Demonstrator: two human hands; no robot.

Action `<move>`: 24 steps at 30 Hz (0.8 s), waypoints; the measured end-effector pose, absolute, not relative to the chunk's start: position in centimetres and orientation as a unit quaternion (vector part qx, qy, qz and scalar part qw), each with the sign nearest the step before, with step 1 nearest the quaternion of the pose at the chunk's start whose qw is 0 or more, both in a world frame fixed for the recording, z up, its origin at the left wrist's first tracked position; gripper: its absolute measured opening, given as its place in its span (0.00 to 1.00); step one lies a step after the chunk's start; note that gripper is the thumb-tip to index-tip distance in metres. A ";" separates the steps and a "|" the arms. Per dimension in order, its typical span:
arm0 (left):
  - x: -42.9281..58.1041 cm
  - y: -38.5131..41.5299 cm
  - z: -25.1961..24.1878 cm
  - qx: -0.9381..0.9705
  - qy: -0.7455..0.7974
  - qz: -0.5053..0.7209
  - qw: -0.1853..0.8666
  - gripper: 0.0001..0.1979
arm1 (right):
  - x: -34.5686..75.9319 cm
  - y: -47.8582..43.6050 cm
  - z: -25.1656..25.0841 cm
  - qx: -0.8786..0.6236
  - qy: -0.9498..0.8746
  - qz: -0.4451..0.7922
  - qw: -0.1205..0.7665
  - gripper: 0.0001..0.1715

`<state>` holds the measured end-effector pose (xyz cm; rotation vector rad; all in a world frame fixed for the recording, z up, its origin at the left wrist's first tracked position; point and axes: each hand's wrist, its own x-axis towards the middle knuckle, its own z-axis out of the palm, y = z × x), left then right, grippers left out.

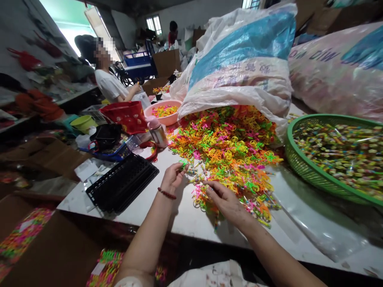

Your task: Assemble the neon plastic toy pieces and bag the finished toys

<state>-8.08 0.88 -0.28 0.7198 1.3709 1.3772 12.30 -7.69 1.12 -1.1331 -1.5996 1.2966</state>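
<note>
My left hand [173, 177], with a beaded bracelet on its wrist, is closed over the white table at the near left edge of the heap. A small green plastic piece [183, 166] sticks out from its fingertips. My right hand [224, 199] lies palm down at the heap's front, fingers bent together; whatever is under its fingertips is too small and hidden to name. Between both hands lie a few thin wrapped sticks [196, 179]. The heap of small plastic pieces [227, 147], yellow, orange, pink and green, spills from a large white and blue woven sack [239, 59].
To the right stands a green basket [299, 159] of small wrapped pieces, by a clear plastic bag [311, 215]. Black trays [122, 183], a flask [158, 133] and a pink basin [176, 118] are left of the heap. Another person [109, 81] is beyond the table.
</note>
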 end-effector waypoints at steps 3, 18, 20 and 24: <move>-8.0 -3.4 0.4 0.242 0.501 0.568 0.607 0.04 | 11.6 -7.5 1.3 -0.439 -0.639 0.494 0.393 0.20; -4.0 -10.2 1.0 0.253 0.441 0.556 0.658 0.14 | 10.9 -9.0 0.6 -0.461 -0.645 0.471 0.387 0.14; -3.8 -10.3 0.8 0.263 0.441 0.556 0.653 0.14 | 10.9 -9.0 0.4 -0.461 -0.644 0.469 0.391 0.12; -3.6 -10.7 0.5 0.272 0.459 0.540 0.651 0.16 | 11.0 -9.2 0.4 -0.455 -0.663 0.452 0.387 0.10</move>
